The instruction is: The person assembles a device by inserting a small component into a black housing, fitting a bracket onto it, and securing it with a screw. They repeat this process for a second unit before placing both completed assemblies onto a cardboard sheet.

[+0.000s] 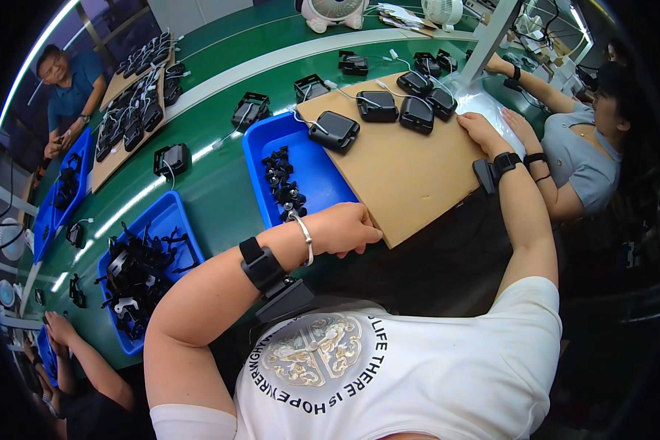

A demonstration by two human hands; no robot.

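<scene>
A flat brown cardboard sheet lies at a slant in front of me, its left side resting over a blue bin. My left hand is closed at the sheet's near left corner, fingertips curled under the edge. At the far right edge, my right hand grips the same sheet, its underside fingers hidden. Several black box-shaped units with white cables sit on the cardboard, one black unit at its left side and a group towards the far right. Small black parts fill the uncovered strip of the bin.
Another blue bin to the left holds tangled black brackets. More black units stand on the green table. A co-worker reaches in close on the right beside clear plastic and a metal post. Others work at left.
</scene>
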